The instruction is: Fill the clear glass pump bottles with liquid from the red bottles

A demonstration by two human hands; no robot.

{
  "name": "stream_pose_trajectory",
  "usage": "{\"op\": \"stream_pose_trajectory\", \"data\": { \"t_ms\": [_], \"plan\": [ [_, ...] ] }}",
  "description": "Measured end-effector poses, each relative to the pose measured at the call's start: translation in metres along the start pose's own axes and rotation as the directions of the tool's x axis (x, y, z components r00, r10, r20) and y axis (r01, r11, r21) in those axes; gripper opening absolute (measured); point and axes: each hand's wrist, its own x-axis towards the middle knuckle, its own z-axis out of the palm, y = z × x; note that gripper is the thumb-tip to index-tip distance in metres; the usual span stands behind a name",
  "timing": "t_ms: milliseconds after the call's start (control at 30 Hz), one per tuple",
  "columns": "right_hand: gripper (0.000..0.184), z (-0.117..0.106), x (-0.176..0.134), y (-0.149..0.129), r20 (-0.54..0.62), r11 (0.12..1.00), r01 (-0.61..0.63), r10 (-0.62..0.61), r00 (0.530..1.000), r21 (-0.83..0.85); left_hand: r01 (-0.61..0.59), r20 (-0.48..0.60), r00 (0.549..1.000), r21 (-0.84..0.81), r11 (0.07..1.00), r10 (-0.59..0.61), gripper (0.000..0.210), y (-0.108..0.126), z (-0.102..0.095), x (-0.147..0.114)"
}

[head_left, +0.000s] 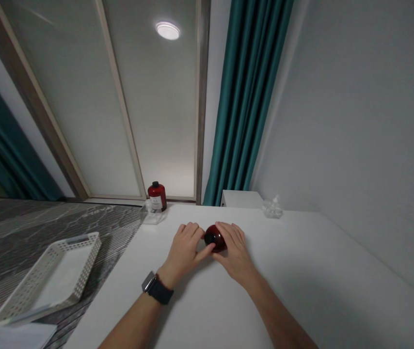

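Note:
Over the middle of the white table [199, 315] I hold a dark red bottle [213, 229], its black cap [209, 238] turned towards me and to the left. My right hand [235, 249] is closed round the bottle's body from the right. At the cap, the thumb and curled fingers of my left hand [185, 249] close in from the left; the exact contact of the fingertips is partly hidden. A black watch [157, 287] is on my left wrist.
Another red bottle [157, 195] with a black cap and white label stands at the far left of the table, behind a clear container [151, 216]. A crumpled clear plastic item [272, 207] lies far right. A white perforated basket [78, 286] sits lower left, beyond the table edge.

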Motion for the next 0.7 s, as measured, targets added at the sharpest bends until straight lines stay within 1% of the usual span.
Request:
{"op": "stream_pose_trajectory", "data": {
  "t_ms": [133, 333, 567, 700],
  "plan": [
    [0.080, -0.0005, 0.0000, -0.0001, 0.039, 0.999, 0.016, -0.015, 0.999, -0.031, 0.014, 0.067, 0.998, 0.071, 0.997, -0.019, 0.027, 0.0001, -0.0024, 0.0022],
    [0.081, -0.0013, -0.0002, -0.0023, 0.070, 1.000, 0.005, -0.003, 0.998, -0.028, 0.017, 0.136, 0.990, 0.092, 0.996, -0.029, 0.025, 0.0006, 0.0000, 0.0017],
    [0.083, -0.0025, -0.0001, -0.0022, 0.117, 1.000, -0.005, 0.006, 0.993, -0.007, 0.005, 0.112, 0.994, -0.067, 0.998, 0.002, 0.029, -0.0034, 0.0054, -0.0002],
    [0.084, -0.0055, 0.0024, -0.0040, 0.149, 1.000, 0.002, -0.002, 0.989, 0.003, -0.041, 0.138, 0.989, -0.081, 0.996, 0.052, 0.030, -0.0050, 0.0028, 0.0002]
  ]
}}
